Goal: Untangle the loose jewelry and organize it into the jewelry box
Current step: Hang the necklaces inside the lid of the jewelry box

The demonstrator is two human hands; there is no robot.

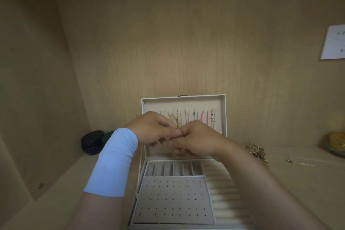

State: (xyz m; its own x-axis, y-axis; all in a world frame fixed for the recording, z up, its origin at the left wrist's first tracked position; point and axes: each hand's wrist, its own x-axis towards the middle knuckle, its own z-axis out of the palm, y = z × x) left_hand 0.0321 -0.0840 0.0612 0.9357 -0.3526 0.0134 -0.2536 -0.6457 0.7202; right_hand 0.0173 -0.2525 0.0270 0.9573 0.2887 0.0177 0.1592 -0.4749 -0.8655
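An open cream jewelry box [172, 201] stands in front of me, its lid [183, 101] upright with several chains and a pink strand [203, 117] hanging on hooks inside. My left hand [153, 129] and my right hand [197, 138] meet in front of the lid. Both pinch a thin gold chain [177, 124] that hangs from a lid hook, fingertips touching. The box base shows narrow slots [173, 169], a perforated earring pad [173, 200] and ring rolls [224, 192]. A tangle of loose gold jewelry [258, 153] lies on the shelf to the right.
Two dark round cases [92, 142] sit at the back left corner. A small clear bag [298, 159] and a gold-coloured dish [336, 144] lie at the right. A white card with earrings [334, 43] hangs on the back wall. Wooden walls enclose the shelf.
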